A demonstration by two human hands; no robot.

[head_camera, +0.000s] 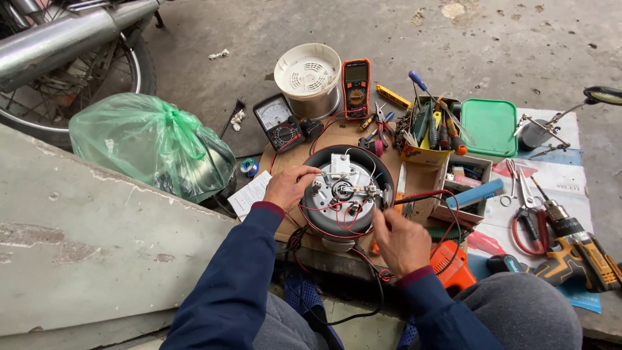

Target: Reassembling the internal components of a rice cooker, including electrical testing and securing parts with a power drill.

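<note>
Left hand [289,186] rests open on the upturned cooker base [348,191] on cardboard [414,178] at centre. Right hand [402,241] pinches a probe [414,198] at its right rim; meter [356,88] behind.

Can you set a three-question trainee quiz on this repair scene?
1. True or false: the left hand rests on the rim of the upturned round appliance.
2. What does the right hand pinch? A) scissors B) a red probe lead C) a drill
3. What colour is the tied plastic bag?

Key: 1 true; 2 B; 3 green.
</note>
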